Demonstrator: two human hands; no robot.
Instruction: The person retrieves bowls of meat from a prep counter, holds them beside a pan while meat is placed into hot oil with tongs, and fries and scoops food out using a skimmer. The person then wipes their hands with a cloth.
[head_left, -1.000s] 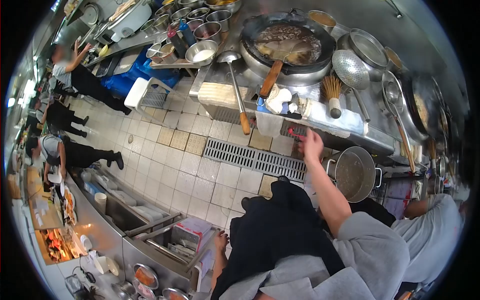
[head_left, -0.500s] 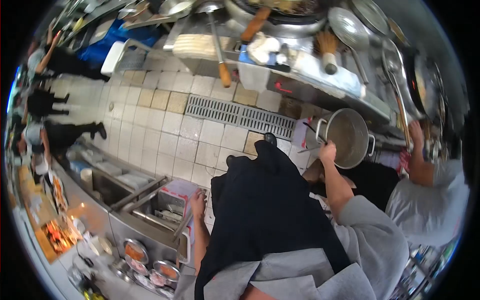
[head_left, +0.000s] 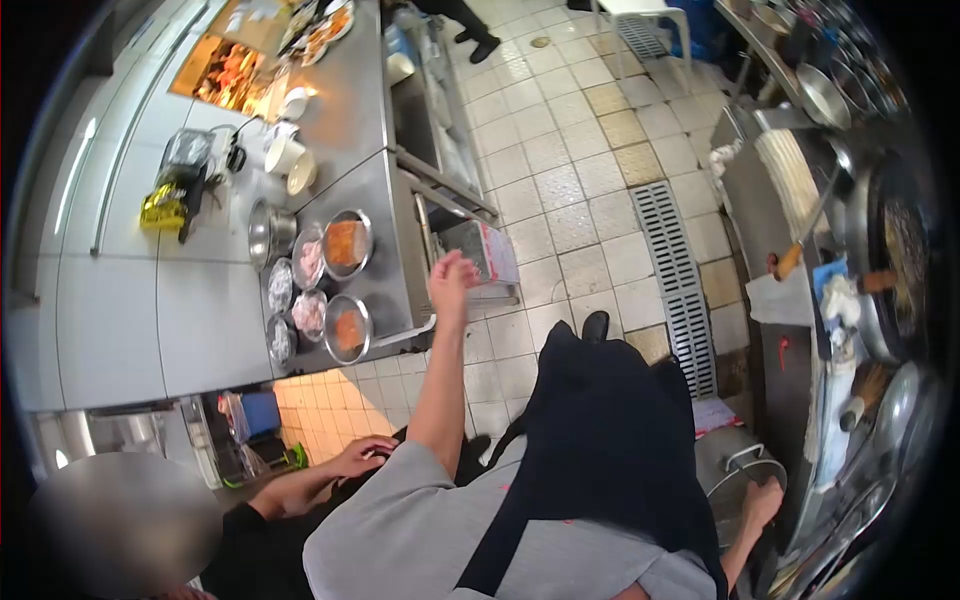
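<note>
My left hand [head_left: 453, 283] is raised beside the steel counter's edge, near a pulled-out drawer [head_left: 497, 253] with a red-and-white side. Its loosely bent fingers hold nothing I can see, though they are slightly blurred. At the lower right, my right hand [head_left: 762, 500] is closed over the rim area of a large metal pot [head_left: 715, 457] with a loop handle. What its fingers hold, if anything, is hidden. Metal bowls with orange food [head_left: 346, 243] and pale pink food [head_left: 311, 262] stand on the counter left of my left hand.
Another person's hands [head_left: 365, 458] are close behind my left arm. A floor grate [head_left: 672, 270] runs along the tiles. To the right, the cooking station holds a wok [head_left: 897, 225], a wooden-handled tool [head_left: 790, 262] and a brush [head_left: 865, 393]. A white stool [head_left: 683, 22] stands at the back.
My view has swung left toward the counter with the bowls. My left hand has come off the drawer's edge. The pot now appears lower right, with my right hand still at it.
</note>
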